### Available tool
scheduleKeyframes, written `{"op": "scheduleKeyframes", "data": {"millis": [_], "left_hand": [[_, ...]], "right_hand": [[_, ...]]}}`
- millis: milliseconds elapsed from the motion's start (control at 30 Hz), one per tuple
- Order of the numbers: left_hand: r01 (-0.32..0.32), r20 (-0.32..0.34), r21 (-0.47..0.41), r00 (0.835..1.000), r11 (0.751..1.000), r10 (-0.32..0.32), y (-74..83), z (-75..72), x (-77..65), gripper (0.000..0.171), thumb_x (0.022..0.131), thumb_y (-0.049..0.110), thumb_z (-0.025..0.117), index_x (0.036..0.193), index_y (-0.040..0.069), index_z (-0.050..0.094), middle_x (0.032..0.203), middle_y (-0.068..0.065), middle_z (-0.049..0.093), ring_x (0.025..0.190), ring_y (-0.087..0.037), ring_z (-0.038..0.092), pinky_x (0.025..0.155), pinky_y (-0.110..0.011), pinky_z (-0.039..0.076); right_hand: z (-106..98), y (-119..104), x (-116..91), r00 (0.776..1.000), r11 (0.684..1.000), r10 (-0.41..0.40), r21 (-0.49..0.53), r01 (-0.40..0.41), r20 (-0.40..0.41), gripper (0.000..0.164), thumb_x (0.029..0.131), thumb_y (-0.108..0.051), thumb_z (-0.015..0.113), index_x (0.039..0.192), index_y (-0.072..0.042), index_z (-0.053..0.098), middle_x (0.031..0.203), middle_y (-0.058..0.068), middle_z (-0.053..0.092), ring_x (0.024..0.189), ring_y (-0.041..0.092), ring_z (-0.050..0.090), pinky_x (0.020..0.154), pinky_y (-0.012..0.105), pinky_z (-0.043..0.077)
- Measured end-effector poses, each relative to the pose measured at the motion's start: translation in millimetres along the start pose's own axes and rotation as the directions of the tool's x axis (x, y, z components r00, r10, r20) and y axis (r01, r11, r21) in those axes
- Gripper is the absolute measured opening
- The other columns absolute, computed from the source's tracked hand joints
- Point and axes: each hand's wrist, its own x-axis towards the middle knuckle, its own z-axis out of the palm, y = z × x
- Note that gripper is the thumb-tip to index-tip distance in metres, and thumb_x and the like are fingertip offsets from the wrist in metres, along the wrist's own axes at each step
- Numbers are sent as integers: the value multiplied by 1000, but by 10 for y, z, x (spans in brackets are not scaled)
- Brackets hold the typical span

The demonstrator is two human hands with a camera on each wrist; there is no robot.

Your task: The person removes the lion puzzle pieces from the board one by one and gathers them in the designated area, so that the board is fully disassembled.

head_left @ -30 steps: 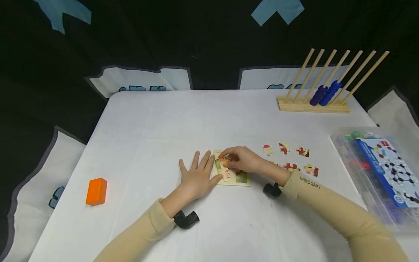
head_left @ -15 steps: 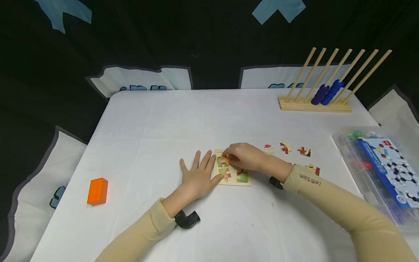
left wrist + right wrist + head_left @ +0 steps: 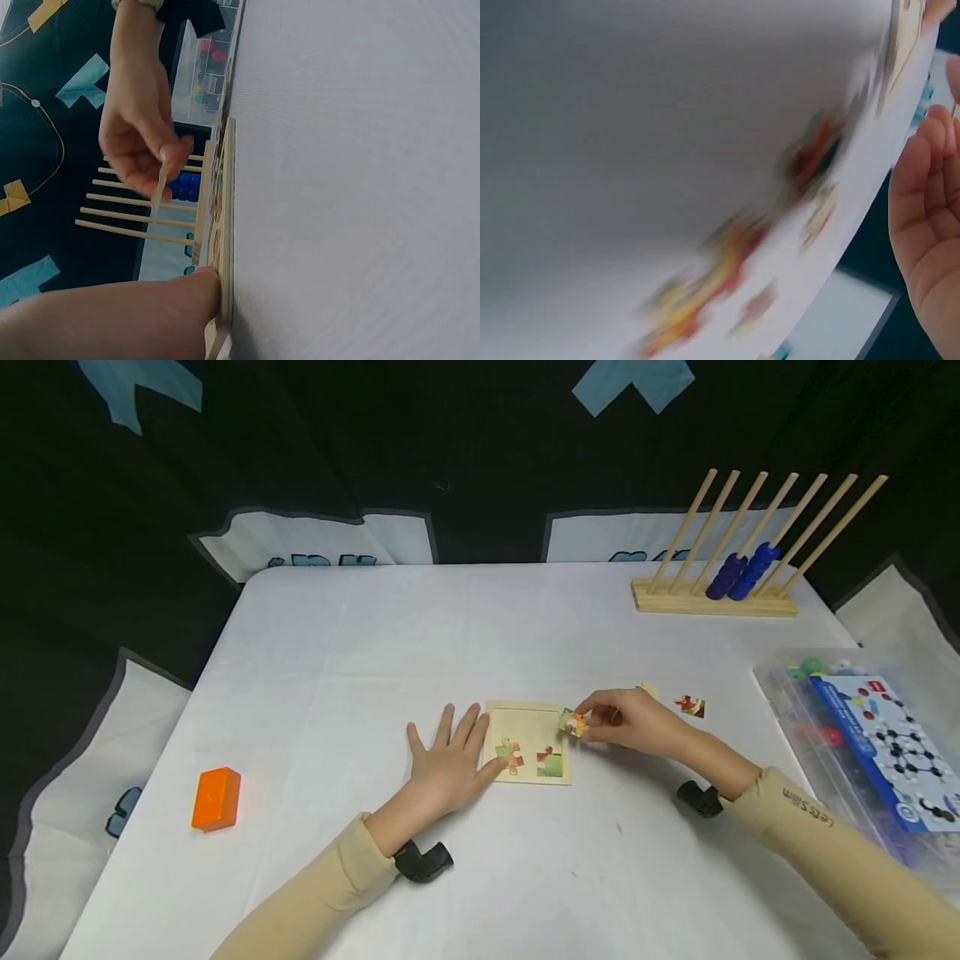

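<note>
In the head view a shallow wooden puzzle board [image 3: 525, 710] lies mid-table, with one jigsaw piece [image 3: 510, 755] at its lower left and another piece [image 3: 550, 763] at its lower right. My left hand [image 3: 444, 775] lies spread on the table, its thumb over the board's left edge. My right hand [image 3: 637, 720] pinches a yellow, orange and green puzzle piece [image 3: 572, 723] over the board's upper right edge. The left wrist view shows that pinched piece [image 3: 162, 180] edge-on, raised above the board [image 3: 229, 225].
Loose pieces, among them a red one [image 3: 690, 706], lie right of the board, partly hidden by the right arm. An orange block [image 3: 217, 799] sits at left. A wooden bead rack [image 3: 716, 602] stands at back right, near a clear plastic box [image 3: 806, 760] bearing a blue booklet [image 3: 885, 743].
The right hand has lifted the yellow and orange piece off the board's upper left and carried it to the right. The left hand has stayed in place.
</note>
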Motion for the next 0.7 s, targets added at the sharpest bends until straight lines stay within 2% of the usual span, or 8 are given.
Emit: {"op": "scheduleKeyframes", "data": {"millis": [100,233,367,567,700], "left_hand": [[-7,0,4,1000,1000,7,0,6,-1,75,89,64,23,147,19,12,152,1,4,136,-29,-4,93,-68,-1],[-9,-1,-4,1000,1000,9,1,5,-1,75,89,64,23,147,18,12,152,1,4,136,-29,-4,93,-68,-2],[-2,-6,-17,1000,1000,2,-4,-3,5,76,89,65,23,147,18,13,151,1,4,136,-29,-3,93,-68,-2],[2,2,-21,1000,1000,-2,-10,1,11,76,88,65,23,147,19,12,151,2,4,136,-28,-4,93,-68,-2],[-11,-8,-39,1000,999,11,-5,12,22,75,89,64,24,147,18,13,151,1,5,136,-29,-4,93,-68,-3]], "right_hand": [[-54,110,-210,999,997,38,70,-36,-18,26,80,-19,71,102,-8,63,74,-4,55,62,11,50,54,25,42],[-69,226,-451,998,993,64,97,-62,-18,24,80,-18,71,100,-9,63,74,-4,55,62,11,49,53,23,41],[-39,287,-621,1000,994,29,109,-29,-6,22,79,-15,71,99,-9,64,74,-5,56,63,9,49,55,22,42],[44,287,-749,997,997,5,80,-11,73,24,79,-24,70,99,-13,65,76,-9,54,65,6,49,57,21,42],[61,258,-769,996,1000,5,30,-8,85,25,78,-27,71,100,-14,66,76,-11,53,65,5,47,57,21,41]]}}
